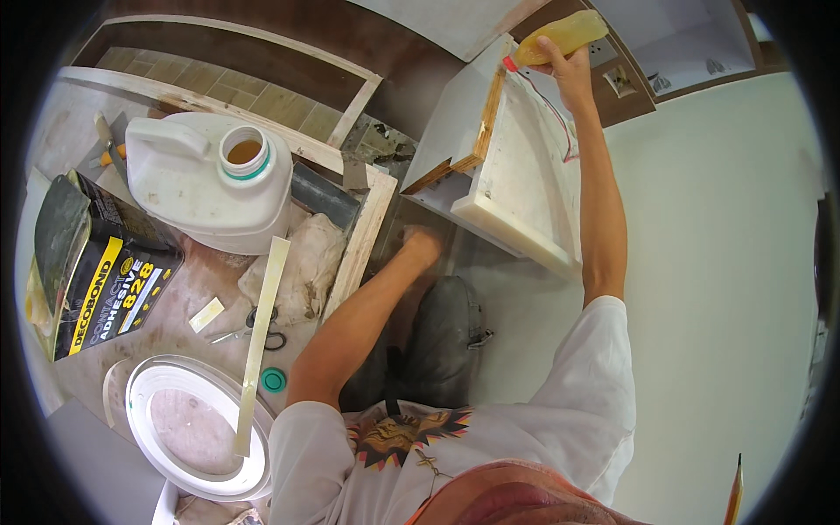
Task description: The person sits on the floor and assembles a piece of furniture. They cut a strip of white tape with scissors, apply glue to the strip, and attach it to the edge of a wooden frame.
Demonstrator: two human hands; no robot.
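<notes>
My right hand [564, 70] is wrapped round a soft plastic bottle [569, 37] of yellowish liquid, raised at the top right. The bottle lies tipped over, its red tip [510, 64] at the raw wooden edge [487, 118] of a white-faced board unit [534, 149]. Lower down, my left hand [423, 244] is near the unit's lower left corner, beside the light wooden frame of the work surface. Its fingers are blurred and partly hidden, so whether it grips anything does not show.
On the work surface at left are a white jug [210, 188] without its cap, a black adhesive tin [105, 262], scissors [274, 339], a pale strip [264, 341], a crumpled cloth [311, 262], a green cap [274, 379] and a white ring-shaped lid [144, 437]. A wall cabinet [691, 52] is at upper right.
</notes>
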